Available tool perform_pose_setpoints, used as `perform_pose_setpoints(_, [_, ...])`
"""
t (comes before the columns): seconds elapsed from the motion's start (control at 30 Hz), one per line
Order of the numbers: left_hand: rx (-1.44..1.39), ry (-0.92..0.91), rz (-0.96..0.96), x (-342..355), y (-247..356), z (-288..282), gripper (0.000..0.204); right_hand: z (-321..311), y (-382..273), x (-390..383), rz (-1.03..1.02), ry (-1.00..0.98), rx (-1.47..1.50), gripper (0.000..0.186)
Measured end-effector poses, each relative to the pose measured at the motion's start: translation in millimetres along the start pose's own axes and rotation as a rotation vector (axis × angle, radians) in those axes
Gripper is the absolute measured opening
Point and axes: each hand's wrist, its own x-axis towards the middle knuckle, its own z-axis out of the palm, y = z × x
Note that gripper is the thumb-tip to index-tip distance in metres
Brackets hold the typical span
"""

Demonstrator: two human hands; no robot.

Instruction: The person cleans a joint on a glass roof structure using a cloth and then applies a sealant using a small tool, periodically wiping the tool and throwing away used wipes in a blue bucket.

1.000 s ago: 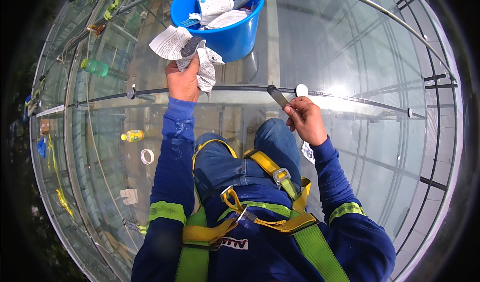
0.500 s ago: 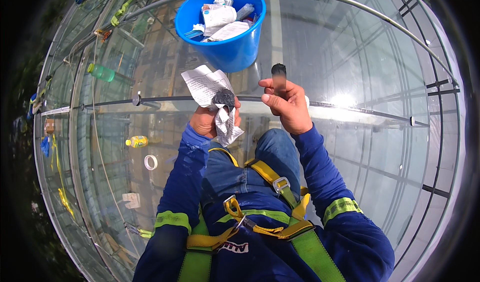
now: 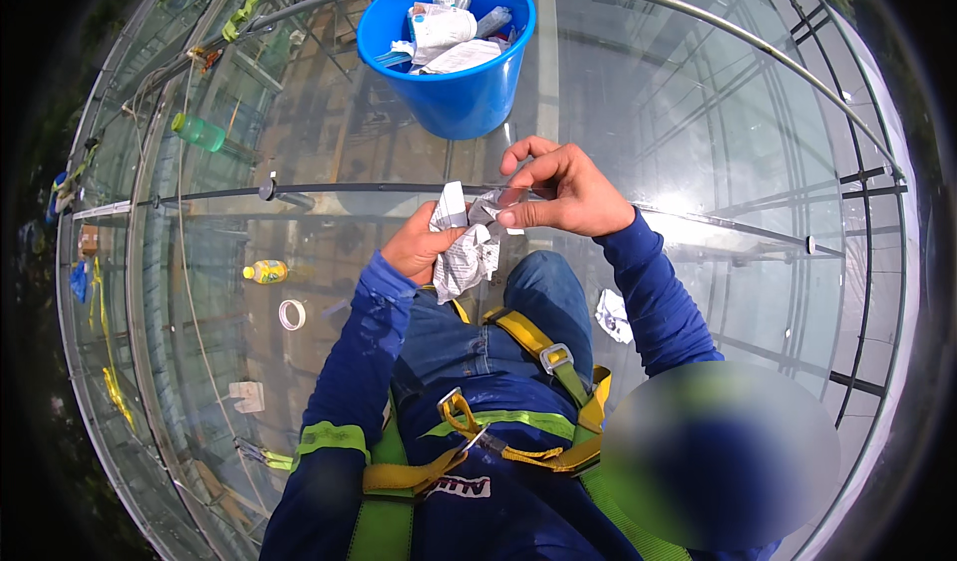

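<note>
Pinching crumpled paper [image 3: 465, 264] in left hand [image 3: 419, 246] | now bringing right hand [image 3: 573, 194] over to paper's right edge, curling fingers there, not showing whether gripping; losing clear sight of strip | so working both hands together, facing blue bucket [image 3: 461, 105] beyond left hand

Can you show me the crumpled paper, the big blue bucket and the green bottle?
Crumpled paper [image 3: 462, 264]: head view, on its lower part.
Blue bucket [image 3: 461, 103]: head view, on its outer wall.
Green bottle [image 3: 199, 133]: head view, on the middle of its side.
</note>
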Motion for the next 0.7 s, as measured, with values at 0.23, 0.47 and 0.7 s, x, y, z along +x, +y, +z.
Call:
perform_pose_setpoints(0.23, [0.082, 0.153, 0.168, 11, -8, 16, 0.022, 14, -6, -13, -0.150, 0.253, -0.537, 0.032])
perform_pose_setpoints(0.47, [0.429, 0.448, 0.314, 20, -21, 38, 0.018, 28, 17, -23, -0.174, 0.376, -0.845, 0.026])
perform_pose_setpoints(0.7, [0.546, 0.452, 0.435, 19, -19, 61, 0.027, 23, 36, -23, -0.099, 0.592, -0.693, 0.015])
